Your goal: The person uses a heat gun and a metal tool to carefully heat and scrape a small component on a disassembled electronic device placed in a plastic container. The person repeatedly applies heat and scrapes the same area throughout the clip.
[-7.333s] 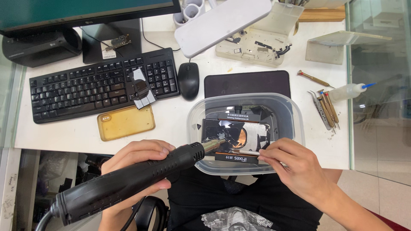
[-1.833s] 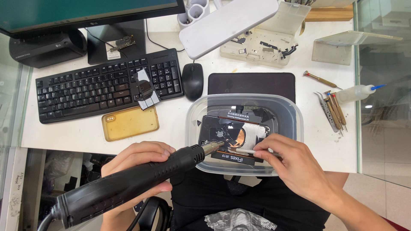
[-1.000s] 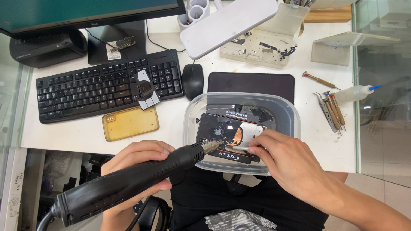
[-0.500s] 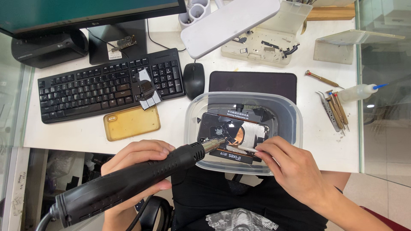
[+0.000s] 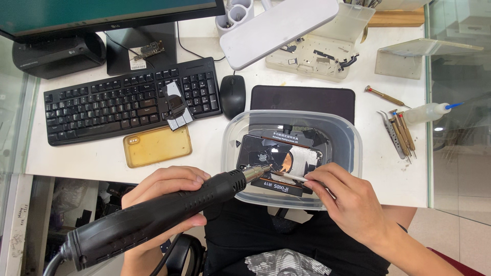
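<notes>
The left hand [image 5: 166, 197] is wrapped around a black heat gun [image 5: 153, 217], whose metal nozzle points into a clear plastic tub [image 5: 353, 148] at the near edge of the white table [image 5: 204, 145]. Inside the tub a black phone back [image 5: 273, 158] lies on a dark holder [image 5: 286, 186], and the nozzle tip hangs just above the back's near-left corner. The right hand [image 5: 353, 204] pinches a thin tool [image 5: 294, 177], its light tip lying over the phone back just beside the nozzle. Behind the tub sits a dark mat [image 5: 302, 97]. To the left lie a yellow phone case [image 5: 157, 146], a black keyboard [image 5: 117, 105] and a mouse [image 5: 232, 95]. To the right, screwdrivers [image 5: 401, 130] and a small squeeze bottle [image 5: 427, 112] rest near the table's edge.
</notes>
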